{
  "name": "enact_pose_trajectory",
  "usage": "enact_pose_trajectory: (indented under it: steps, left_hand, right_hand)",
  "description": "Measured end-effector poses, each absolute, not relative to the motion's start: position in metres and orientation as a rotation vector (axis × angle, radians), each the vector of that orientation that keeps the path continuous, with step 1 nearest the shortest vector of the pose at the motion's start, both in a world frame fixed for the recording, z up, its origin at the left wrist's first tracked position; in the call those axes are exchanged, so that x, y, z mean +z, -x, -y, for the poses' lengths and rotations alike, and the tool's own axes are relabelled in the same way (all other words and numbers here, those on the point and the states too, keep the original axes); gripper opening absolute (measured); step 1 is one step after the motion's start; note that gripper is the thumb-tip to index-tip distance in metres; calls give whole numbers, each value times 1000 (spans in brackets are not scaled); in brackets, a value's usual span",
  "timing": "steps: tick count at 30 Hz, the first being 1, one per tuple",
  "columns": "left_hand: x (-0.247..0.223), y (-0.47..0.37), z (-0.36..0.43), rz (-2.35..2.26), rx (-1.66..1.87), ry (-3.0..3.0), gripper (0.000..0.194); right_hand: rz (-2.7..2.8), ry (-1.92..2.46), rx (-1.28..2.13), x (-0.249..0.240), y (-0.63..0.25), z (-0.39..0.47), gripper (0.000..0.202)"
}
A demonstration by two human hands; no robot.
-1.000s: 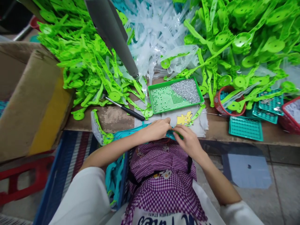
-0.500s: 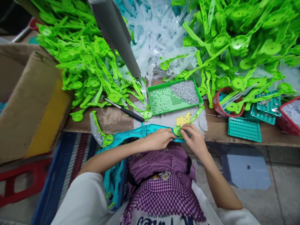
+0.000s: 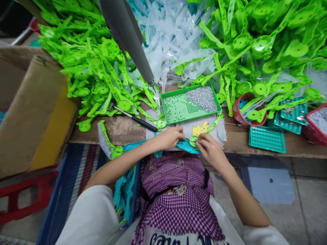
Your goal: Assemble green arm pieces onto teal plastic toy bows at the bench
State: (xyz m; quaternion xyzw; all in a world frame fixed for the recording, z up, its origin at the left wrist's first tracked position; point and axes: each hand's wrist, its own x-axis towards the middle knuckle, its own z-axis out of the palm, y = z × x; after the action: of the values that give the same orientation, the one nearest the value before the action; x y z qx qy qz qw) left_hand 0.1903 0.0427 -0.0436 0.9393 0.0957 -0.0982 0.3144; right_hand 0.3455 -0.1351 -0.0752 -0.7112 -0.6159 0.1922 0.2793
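Note:
A long teal plastic part (image 3: 190,147) lies along the table's front edge, with a round green piece (image 3: 193,141) on its right end. My left hand (image 3: 171,136) has its fingers closed on the teal part, left of the green piece. My right hand (image 3: 208,147) pinches at the right rim of the green piece; whether a smaller thing is between those fingertips cannot be made out. A thin red wire (image 3: 180,153) hangs below the teal part. Left of it, a green arm piece with clear plastic (image 3: 105,141) lies at the table edge.
A green tray (image 3: 176,108) holds small metal screws. A black-handled screwdriver (image 3: 144,124) lies left of it, under a hanging grey tool (image 3: 131,41). Green parts (image 3: 89,68) are heaped behind. A red basket (image 3: 238,117) and teal trays (image 3: 267,139) stand right; a cardboard box (image 3: 35,115) stands left.
My left hand has moved slightly up and left along the teal part, which has shifted and tilted. My right hand stays at the green piece.

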Motion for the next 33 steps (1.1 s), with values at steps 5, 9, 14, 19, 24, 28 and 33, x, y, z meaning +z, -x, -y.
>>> enact_pose_trajectory:
  steps: [5, 9, 14, 19, 24, 28, 33]
  left_hand:
    - [-41, -194, -47, -107, -401, -2612, 41]
    - [-40, -193, -43, -74, -423, -2711, 40]
    - [-41, -192, -44, -87, -404, -2681, 44]
    - [-41, -193, -53, -37, -389, -2598, 43]
    - [-44, -188, -57, -52, -349, -2567, 42]
    - [-45, -183, -57, -85, -310, -2508, 37]
    - [-36, -188, -64, -52, -331, -2401, 31]
  right_hand:
    - [1765, 1990, 486, -69, -344, 137, 30]
    - [1782, 2096, 377, -68, -336, 133, 31]
    - [1665, 2297, 252, -66, -326, 120, 32]
    - [1702, 2319, 332, -62, -329, 112, 30]
    - [1722, 2381, 275, -60, -327, 109, 26]
    - [1734, 2406, 306, -58, -325, 107, 25]
    - [1737, 2392, 348, -57, -326, 107, 23]
